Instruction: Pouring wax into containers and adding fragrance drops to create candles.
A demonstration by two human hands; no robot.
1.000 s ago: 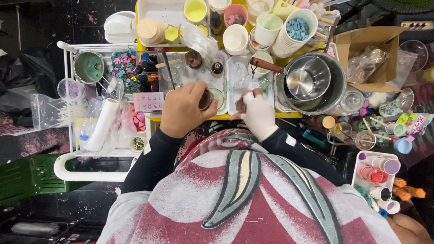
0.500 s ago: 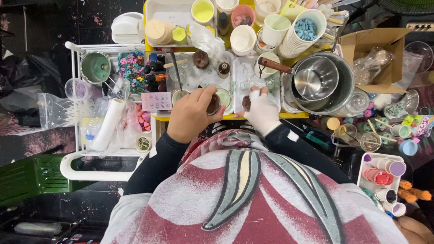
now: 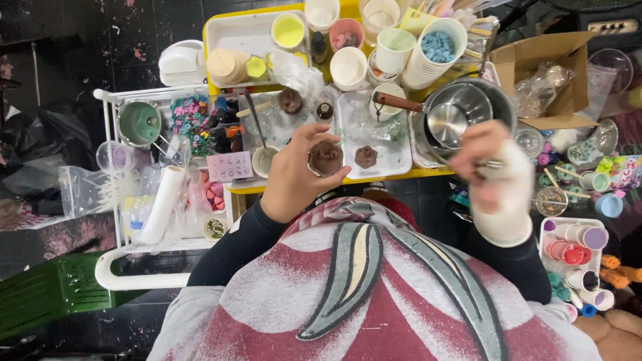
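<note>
The person is leaning over a crowded yellow bench point(image 3: 394, 179), and the left hand point(image 3: 294, 175) is curling its fingers round a small brown cup-shaped piece point(image 3: 326, 158), holding it up just above the near edge of the bench with its open side facing the camera. A second brown piece point(image 3: 366, 156), lumpy and rounded, is lying on the white tray point(image 3: 401, 160) just beside it, touching neither hand.

The right hand point(image 3: 491, 175) is wearing a white glove or wrap that is leaving the fingers bare. It is blurring with motion off to the right, over the rim of the big steel bowl point(image 3: 498, 100), and its fingers are bunching together; whether they are pinching anything I cannot tell. The two hands are well apart.

Inside the big bowl a smaller steel pan point(image 3: 455, 117) with a brown handle is sitting. Behind it a stack of white cups point(image 3: 435, 57) is holding blue bits in the top one. A yellow-filled cup point(image 3: 289, 31) and a pink cup point(image 3: 348, 30) are standing at the far side of the bench. To the left, a white wire cart point(image 3: 110, 220) is carrying a green pot point(image 3: 140, 123), a heap of coloured beads point(image 3: 187, 110) and a white roll point(image 3: 157, 204). A cardboard box point(image 3: 555, 67) is standing open at the right.
</note>
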